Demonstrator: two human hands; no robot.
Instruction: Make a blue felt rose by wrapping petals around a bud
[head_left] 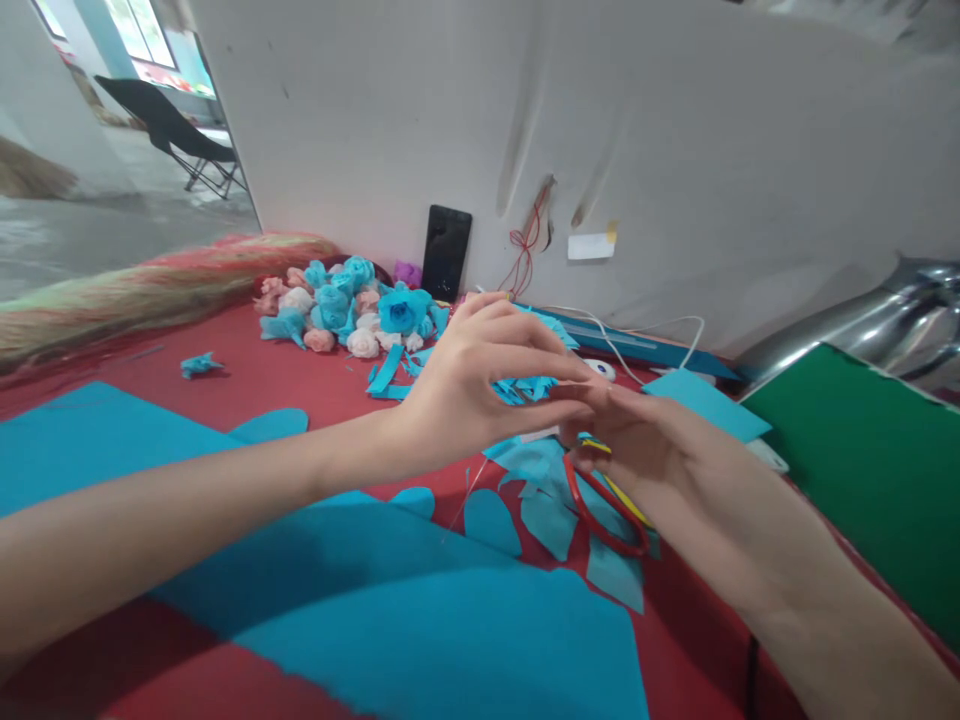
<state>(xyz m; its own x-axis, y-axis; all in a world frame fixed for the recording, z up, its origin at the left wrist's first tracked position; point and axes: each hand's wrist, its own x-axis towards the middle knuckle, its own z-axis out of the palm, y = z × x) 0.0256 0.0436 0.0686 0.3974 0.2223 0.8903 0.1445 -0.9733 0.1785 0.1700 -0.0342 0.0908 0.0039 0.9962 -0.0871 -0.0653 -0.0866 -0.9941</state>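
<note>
My left hand (476,375) reaches in from the left, its fingers bent and their tips meeting those of my right hand (667,440). Both hands are closed in a pinch at that spot, and whatever is between the fingertips is hidden. Just under my right hand shows the red and yellow handle of a pair of scissors (600,520); whether it lies on the table or touches the hand I cannot tell. Cut blue paper petals (491,520) lie below the hands. Large blue paper sheets (450,630) spread across the front.
Blue, pink and white paper flowers (330,305) are heaped at the back of the red table (247,375). A phone (446,252) leans on the wall. One small blue paper piece (201,366) lies left. A green board (862,470) and a shiny metal object (862,320) stand right.
</note>
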